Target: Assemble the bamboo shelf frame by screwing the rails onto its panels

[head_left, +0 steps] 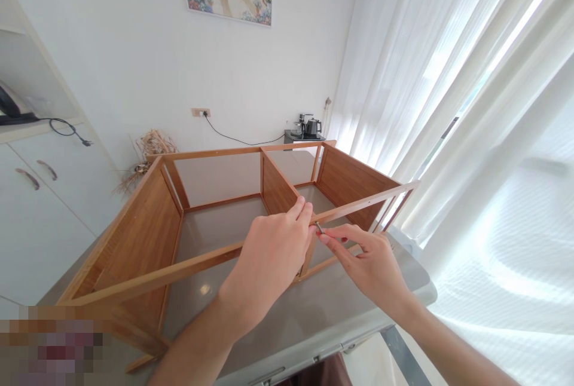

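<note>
A wooden frame (368, 201) with slatless open bays and brown side panels lies across the table. My left hand (273, 254) is closed over its near rail, where the middle divider panel (280, 186) meets it. Just to the right, my right hand (370, 257) pinches a small metal screw (318, 228) between thumb and fingertips. The screw is tilted, with one end close to the underside of the rail by my left fingers. Whether its tip has entered a hole, I cannot tell.
The frame rests on a grey table (336, 308) with a rounded corner. White curtains (488, 195) hang on the right. A kettle (313, 128) stands on a small stand at the back. Dried plants (155, 144) and white cabinets (40, 213) are on the left.
</note>
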A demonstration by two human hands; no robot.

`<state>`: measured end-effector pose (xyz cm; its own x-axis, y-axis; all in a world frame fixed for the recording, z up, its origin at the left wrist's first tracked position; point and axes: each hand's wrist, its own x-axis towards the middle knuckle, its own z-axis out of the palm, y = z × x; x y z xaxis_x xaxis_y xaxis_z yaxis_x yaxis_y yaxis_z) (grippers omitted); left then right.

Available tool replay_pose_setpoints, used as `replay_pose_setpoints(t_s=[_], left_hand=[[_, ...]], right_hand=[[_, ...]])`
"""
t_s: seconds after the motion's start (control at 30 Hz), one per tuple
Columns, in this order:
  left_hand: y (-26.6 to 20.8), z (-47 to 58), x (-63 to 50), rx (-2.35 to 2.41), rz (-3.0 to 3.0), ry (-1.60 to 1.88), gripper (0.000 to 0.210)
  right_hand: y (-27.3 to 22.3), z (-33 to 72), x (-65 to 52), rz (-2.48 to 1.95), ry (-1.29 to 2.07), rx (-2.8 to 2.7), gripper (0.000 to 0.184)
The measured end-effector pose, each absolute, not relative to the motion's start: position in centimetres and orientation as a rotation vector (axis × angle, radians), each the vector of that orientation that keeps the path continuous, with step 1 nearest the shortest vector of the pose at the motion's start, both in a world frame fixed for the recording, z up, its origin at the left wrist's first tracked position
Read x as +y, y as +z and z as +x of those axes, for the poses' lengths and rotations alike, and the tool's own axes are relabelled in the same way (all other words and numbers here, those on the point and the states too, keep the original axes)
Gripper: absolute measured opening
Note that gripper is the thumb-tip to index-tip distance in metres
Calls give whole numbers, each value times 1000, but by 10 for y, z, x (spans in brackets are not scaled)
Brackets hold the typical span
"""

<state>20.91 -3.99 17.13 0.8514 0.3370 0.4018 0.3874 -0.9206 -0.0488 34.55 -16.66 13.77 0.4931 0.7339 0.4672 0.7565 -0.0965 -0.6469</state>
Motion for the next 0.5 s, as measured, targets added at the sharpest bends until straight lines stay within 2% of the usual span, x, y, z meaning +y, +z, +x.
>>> replay_pose_setpoints(t_s=[0.23, 0.5], left_hand=[[170, 210, -41, -567, -2902, -599, 42], [173, 207, -40, -528, -2908, -562, 43]], right_hand=[[134, 340, -165, -1807, 43, -1152, 22], [126, 337, -157, -1511, 392, -1101, 30]])
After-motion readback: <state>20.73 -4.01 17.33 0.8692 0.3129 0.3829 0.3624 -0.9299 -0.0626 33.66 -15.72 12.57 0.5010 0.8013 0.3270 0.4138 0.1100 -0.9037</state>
